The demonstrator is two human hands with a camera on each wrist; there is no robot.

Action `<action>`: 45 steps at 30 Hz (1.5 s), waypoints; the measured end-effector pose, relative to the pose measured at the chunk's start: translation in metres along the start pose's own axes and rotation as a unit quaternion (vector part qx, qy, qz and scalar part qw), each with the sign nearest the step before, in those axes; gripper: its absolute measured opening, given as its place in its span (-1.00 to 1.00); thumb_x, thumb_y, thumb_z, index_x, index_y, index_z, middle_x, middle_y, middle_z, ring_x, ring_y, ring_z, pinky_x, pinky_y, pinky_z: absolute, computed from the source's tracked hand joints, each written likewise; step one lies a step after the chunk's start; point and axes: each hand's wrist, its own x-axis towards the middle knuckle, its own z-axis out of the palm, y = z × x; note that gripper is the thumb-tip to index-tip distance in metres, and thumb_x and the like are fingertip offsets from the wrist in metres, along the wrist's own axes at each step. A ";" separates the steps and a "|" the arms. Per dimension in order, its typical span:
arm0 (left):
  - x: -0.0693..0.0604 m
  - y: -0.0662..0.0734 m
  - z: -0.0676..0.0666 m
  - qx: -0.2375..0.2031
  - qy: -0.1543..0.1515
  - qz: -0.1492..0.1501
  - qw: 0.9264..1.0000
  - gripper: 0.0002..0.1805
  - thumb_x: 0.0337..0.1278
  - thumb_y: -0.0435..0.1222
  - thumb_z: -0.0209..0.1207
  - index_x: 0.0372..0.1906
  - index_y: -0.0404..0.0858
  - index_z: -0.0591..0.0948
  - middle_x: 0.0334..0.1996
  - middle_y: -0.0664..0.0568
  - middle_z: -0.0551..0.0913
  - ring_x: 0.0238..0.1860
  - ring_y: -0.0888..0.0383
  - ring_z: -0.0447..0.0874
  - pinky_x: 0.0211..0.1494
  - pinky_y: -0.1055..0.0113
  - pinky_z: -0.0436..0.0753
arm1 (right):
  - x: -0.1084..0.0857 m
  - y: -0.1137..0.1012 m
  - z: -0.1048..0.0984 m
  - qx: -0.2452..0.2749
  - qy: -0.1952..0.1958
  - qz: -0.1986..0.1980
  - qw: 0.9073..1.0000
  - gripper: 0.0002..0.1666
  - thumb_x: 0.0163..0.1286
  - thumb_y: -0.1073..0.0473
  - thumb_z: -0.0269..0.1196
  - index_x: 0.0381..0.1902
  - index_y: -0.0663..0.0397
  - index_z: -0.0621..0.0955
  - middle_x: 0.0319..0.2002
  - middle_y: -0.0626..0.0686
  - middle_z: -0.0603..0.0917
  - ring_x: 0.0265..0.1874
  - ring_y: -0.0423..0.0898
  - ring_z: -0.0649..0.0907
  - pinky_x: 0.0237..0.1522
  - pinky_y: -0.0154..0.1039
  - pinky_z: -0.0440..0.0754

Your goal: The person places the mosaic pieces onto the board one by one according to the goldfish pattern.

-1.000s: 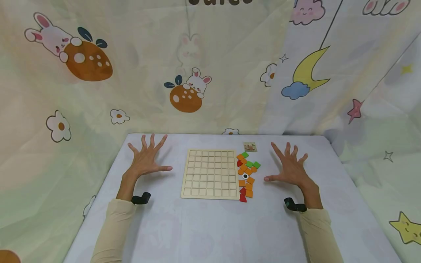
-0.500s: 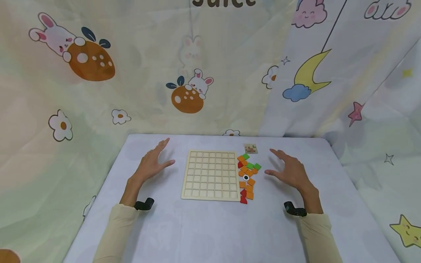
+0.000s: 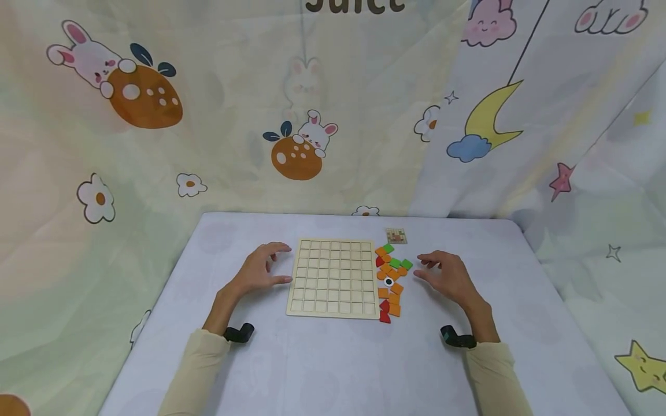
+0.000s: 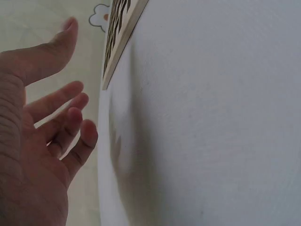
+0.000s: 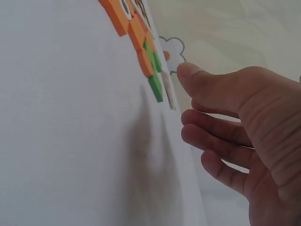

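Observation:
A pale wooden grid board point(image 3: 335, 278) lies on the white-covered table, its square cells bare. Along its right edge several small flat pieces lie in a loose cluster: orange ones point(image 3: 394, 309), green ones point(image 3: 407, 264), red ones point(image 3: 384, 317) and a white disc with a dark centre point(image 3: 389, 282). My left hand point(image 3: 255, 267) hovers by the board's left edge, thumb and fingers apart; the left wrist view shows nothing in the hand point(image 4: 40, 136). Right of the pieces, my right hand point(image 3: 450, 278) hangs over the table, fingers loosely bent and holding nothing.
A small square card point(image 3: 396, 236) with a printed pattern lies behind the pieces, near the table's back edge. A patterned cloth point(image 3: 229, 115) with rabbits and flowers hangs behind the table point(image 3: 333, 370). Each wrist wears a black camera point(image 3: 239, 333).
Both hands, spread wide a second ago, have moved inward and relaxed their fingers. The left now hovers by the board, the right closer to the pieces. Board and pieces stay put.

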 end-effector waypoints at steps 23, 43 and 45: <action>-0.002 -0.004 0.014 0.014 -0.079 0.032 0.996 0.30 -0.34 0.05 0.77 0.66 -0.15 0.42 0.65 0.00 0.45 -0.03 0.11 0.39 0.00 0.22 0.43 | 0.003 0.001 0.032 0.063 -0.014 -0.038 0.997 -0.62 0.28 0.29 0.61 0.07 0.12 0.86 -0.12 0.02 0.83 -0.14 -0.07 0.64 -0.01 -0.30 0.60; -0.002 -0.005 0.017 0.017 -0.081 0.030 0.996 0.31 -0.34 0.08 0.75 0.67 -0.13 0.41 0.67 0.02 0.42 -0.05 0.14 0.36 0.04 0.21 0.42 | 0.007 -0.008 0.034 0.027 -0.037 -0.040 0.998 -0.64 0.32 0.31 0.57 0.08 0.13 0.86 -0.15 0.02 0.79 -0.13 -0.06 0.62 0.01 -0.14 0.59; -0.002 -0.005 0.016 0.016 -0.081 0.028 0.996 0.31 -0.34 0.07 0.75 0.67 -0.13 0.41 0.68 0.02 0.41 -0.05 0.13 0.36 0.05 0.21 0.42 | 0.008 -0.008 0.034 0.024 -0.038 -0.043 0.998 -0.66 0.32 0.31 0.57 0.06 0.14 0.86 -0.16 0.02 0.79 -0.14 -0.06 0.62 0.01 -0.11 0.60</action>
